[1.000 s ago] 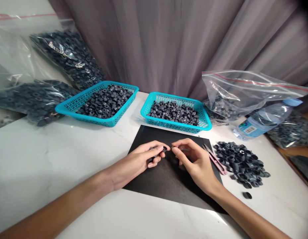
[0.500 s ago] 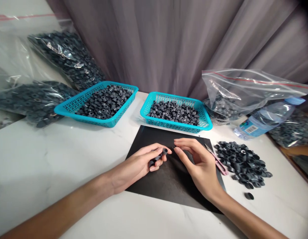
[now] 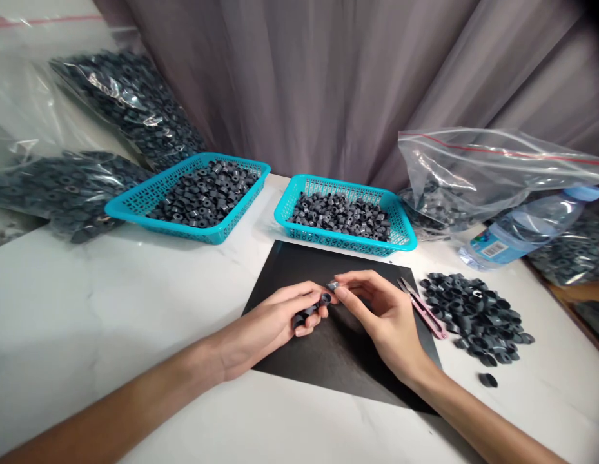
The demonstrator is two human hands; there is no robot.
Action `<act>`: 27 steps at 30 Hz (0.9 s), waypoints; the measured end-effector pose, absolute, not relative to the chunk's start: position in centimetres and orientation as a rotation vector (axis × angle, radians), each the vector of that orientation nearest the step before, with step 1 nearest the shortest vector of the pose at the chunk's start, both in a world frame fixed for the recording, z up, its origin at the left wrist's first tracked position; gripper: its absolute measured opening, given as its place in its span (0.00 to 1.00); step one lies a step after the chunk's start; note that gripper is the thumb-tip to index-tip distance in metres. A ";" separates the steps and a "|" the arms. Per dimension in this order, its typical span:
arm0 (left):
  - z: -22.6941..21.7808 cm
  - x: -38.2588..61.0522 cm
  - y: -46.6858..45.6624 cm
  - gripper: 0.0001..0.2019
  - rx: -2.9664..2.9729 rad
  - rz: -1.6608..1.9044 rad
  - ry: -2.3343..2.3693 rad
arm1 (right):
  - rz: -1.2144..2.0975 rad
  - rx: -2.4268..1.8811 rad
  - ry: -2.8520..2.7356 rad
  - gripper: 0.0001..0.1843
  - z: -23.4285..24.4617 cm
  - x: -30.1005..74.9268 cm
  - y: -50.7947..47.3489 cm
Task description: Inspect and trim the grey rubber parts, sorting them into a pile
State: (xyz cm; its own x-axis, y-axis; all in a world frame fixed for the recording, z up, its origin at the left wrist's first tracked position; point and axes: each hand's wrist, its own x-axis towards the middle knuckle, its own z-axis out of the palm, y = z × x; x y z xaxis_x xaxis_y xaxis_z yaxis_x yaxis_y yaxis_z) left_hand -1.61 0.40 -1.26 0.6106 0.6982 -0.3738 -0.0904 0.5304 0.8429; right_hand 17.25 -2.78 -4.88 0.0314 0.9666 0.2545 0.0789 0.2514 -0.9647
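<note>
Over a black mat, my left hand is closed around a few dark grey plastic caps, one of them held at the fingertips with its round opening showing. My right hand pinches a single small grey piece between thumb and fingers, close to the left fingertips. Whether that piece touches the left hand's cap I cannot tell. Pink thread snips lie beside the right hand at the mat's right edge. A heap of loose dark caps sits on the white table to the right.
Two turquoise baskets full of small grey parts stand behind the mat. Clear zip bags of parts lean at the left; another zip bag and a tilted water bottle are at the right. One cap lies apart.
My right hand has brought its small piece slightly closer to the left hand, and more of the piece now shows. The left hand keeps its grip on the caps. The view has shifted slightly.
</note>
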 end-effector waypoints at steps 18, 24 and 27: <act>-1.3 -1.4 0.4 0.08 0.896 0.552 0.787 | 0.933 -1.013 -1.419 0.15 -5.0 16.9 -3.1; -1.4 -1.3 0.7 0.09 0.855 0.568 0.783 | 0.823 -1.066 -1.528 0.14 -4.8 16.8 -3.3; -1.4 -1.3 0.7 0.10 0.862 0.576 0.784 | 0.770 -1.093 -1.582 0.14 -4.8 16.8 -3.4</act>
